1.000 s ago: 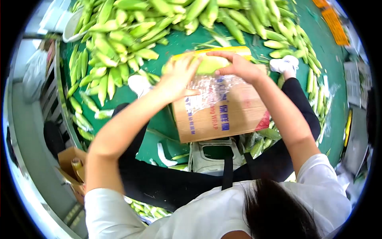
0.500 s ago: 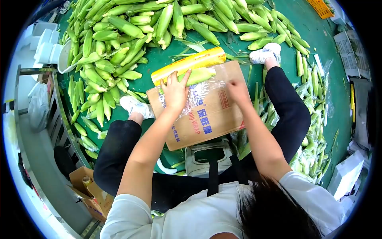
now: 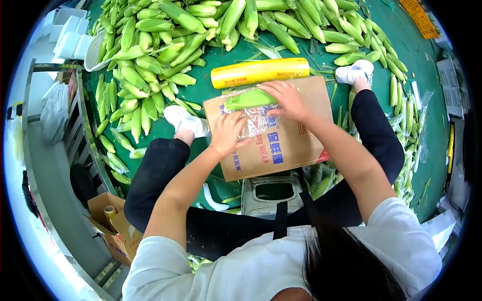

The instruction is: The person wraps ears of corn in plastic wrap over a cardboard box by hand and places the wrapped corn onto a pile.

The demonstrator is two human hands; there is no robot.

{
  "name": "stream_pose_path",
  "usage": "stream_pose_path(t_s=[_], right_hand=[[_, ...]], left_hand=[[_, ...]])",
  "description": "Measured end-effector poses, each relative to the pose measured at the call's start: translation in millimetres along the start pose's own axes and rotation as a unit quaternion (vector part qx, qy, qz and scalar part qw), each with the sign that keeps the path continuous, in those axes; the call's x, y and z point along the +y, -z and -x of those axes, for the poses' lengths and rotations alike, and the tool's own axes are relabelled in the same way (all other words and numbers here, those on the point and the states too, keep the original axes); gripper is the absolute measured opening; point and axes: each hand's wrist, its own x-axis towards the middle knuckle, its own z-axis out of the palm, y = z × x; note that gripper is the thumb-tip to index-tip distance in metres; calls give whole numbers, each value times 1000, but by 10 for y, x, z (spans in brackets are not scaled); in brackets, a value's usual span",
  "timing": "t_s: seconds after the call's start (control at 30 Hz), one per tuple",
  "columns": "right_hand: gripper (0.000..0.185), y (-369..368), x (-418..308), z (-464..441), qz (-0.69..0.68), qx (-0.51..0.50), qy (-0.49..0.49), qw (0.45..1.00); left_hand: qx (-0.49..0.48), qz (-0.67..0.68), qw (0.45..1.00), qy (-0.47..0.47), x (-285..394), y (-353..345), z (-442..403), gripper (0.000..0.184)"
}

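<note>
A green ear of corn (image 3: 247, 100) in its husk lies on clear cling film (image 3: 257, 123), over a flat piece of printed cardboard (image 3: 296, 143) in front of me. My right hand (image 3: 288, 102) closes around the corn's right end, fingers over its far side and thumb on the near side. Just below the left end, my left hand (image 3: 228, 131) rests its fingertips on the film, thumb held apart. Beyond the corn lies a yellow roll of cling film (image 3: 260, 72), which neither hand touches.
A large heap of husked corn (image 3: 175, 40) covers the far floor. Wrapped ears (image 3: 401, 150) lie along the right. A grey stool (image 3: 271, 193) is under the cardboard's near edge. An open carton (image 3: 115, 226) stands at lower left, and an orange crate (image 3: 420, 19) at far right.
My right hand has come left from over the cardboard to the corn's right end. My left hand has left the corn and moved nearer me, onto the film. The view has shifted slightly.
</note>
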Motion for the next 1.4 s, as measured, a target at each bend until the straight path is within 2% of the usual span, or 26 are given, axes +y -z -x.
stream_pose_path(t_s=[0.03, 0.07, 0.13, 0.17, 0.2, 0.27, 0.33, 0.47, 0.5, 0.53, 0.63, 0.7, 0.73, 0.77, 0.8, 0.83, 0.87, 0.93, 0.97, 1.0, 1.07, 1.13, 1.2, 1.27, 1.3, 1.4], right_hand=[[68, 50, 3, -35, 40, -39, 5, 998], [77, 63, 16, -116, 78, -74, 14, 994], [75, -29, 55, -145, 48, -87, -21, 995], [75, -2, 48, -111, 44, -79, -28, 995], [74, 32, 72, -66, 45, -71, -37, 996], [70, 47, 76, 165, 27, -71, -30, 997], [69, 205, -39, 404, -6, -105, -16, 994], [61, 340, -406, 698, -1, -205, -3, 979], [52, 315, -483, 738, 14, -210, -18, 977], [44, 314, -591, 725, 10, -198, -46, 979], [55, 30, -699, 640, 144, -122, -126, 974], [64, -184, -555, 428, 212, -25, -154, 965], [74, -234, -361, 204, 177, -24, -176, 968], [74, -285, -147, -56, 211, -5, -181, 961], [72, -334, 92, -307, 235, 23, -196, 952], [71, -329, 261, -518, 260, 57, -207, 941], [70, -174, 278, -685, 282, 60, -163, 944], [71, 66, -131, -790, 53, -116, -244, 962], [69, -325, 86, -540, 58, -57, -58, 995], [62, -146, -270, -480, 231, -108, -30, 966], [53, -106, -359, -525, 207, -161, -79, 962], [48, -323, -357, -416, 206, -210, -68, 953], [43, -301, -453, -267, 220, -209, -63, 951], [55, -80, -610, -267, 88, -315, -132, 936], [60, -97, -632, -147, 48, -347, -113, 930], [77, -170, -667, 176, -75, -431, -78, 896]], left_hand=[[-3, -12, 999, 31, -26, 26, 89, 38], [33, -6, 999, 1, -65, -2, 87, 34], [100, -2, 994, -51, -182, -6, 34, 26], [92, 58, 992, -61, -222, 13, 4, 16], [48, 183, 981, 45, -242, 51, 36, 11], [35, 252, 956, 148, -98, 362, -34, 9], [16, 206, 978, 13, -1, 608, -82, 10], [-118, 248, 961, -4, -69, 317, -129, 10], [-126, 245, 960, -52, -121, 148, -240, 10], [-135, 243, 955, -100, -129, -8, -348, 11], [-246, 77, 959, -120, 98, 131, -834, 16], [-36, -96, 974, -203, -120, -160, -1239, 26], [-182, -40, 981, -62, -76, 145, -1566, 33], [-44, -75, 996, -33, -118, 351, -1677, 42], [50, 0, 999, -18, -363, 427, -1895, 48], [79, 114, 987, 84, -461, 604, -2032, 51], [130, 222, 956, 138, -563, 754, -2060, 45], [166, 129, 960, 185, -565, 985, -1982, 39], [143, 121, 963, 192, -543, 1015, -1945, 37], [118, 116, 966, 199, -549, 969, -1920, 36], [82, 120, 979, 140, -565, 660, -1940, 36], [-35, 222, 973, 44, -463, 350, -1965, 37], [-93, 226, 969, -37, -268, -5, -1871, 43], [-119, 106, 986, -48, -14, -293, -1740, 48], [-135, 45, 989, -50, 101, -421, -1605, 50], [-65, -72, 990, -104, 328, -704, -1197, 53]])
